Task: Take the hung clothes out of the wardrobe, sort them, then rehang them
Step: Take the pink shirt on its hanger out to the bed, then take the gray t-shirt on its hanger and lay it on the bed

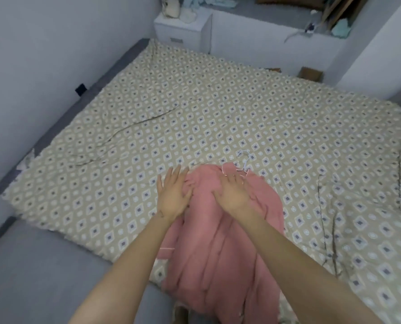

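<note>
We spread our left hand [173,195] and right hand [234,195] flat on the pink garment [218,253]. We are probably smoothing it for sorting.

A pink garment [220,242] lies spread on a bed [218,108] covered with a beige, diamond-patterned bedspread [129,206], its lower part trailing over the near edge. A white hanger [245,161] pokes its hook out past the garment's far end. Both hands lie flat with straight, spread fingers: the left hand [173,195] on the garment's left edge, the right hand [233,195] on the cloth just short of the hanger. A white nightstand [180,31] stands at the bed's far corner.
</note>
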Demonstrator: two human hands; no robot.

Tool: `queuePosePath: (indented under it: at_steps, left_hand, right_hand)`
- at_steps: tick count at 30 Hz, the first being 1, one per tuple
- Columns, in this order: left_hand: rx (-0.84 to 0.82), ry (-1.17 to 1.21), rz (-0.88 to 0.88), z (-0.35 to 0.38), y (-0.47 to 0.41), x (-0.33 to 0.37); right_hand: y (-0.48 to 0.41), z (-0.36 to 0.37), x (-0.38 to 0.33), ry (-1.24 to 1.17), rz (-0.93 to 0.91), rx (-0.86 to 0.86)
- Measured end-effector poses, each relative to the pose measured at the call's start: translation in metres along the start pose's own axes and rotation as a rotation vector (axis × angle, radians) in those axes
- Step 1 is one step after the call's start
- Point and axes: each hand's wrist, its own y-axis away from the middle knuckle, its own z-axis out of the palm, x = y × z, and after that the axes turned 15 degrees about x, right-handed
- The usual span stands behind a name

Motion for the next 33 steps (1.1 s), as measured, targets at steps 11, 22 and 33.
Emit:
queuePosePath:
  at_steps: [11, 22, 33]
  left_hand:
    - [0.277, -0.15, -0.479, -0.141, 0.194, -0.086]
    - [0.536, -0.256, -0.97, -0.233, 0.431, -0.15]
    - [0.694, -0.361, -1.334, -0.295, 0.713, -0.153]
  right_hand:
    - [0.103, -0.023, -0.182, 0.001, -0.565, -0.072]
    - [0.285, 0.0, -0.345, 0.048, -1.11, -0.165]
    - [0.549, 0.023, -0.429, 0.006, -1.488, -0.317]
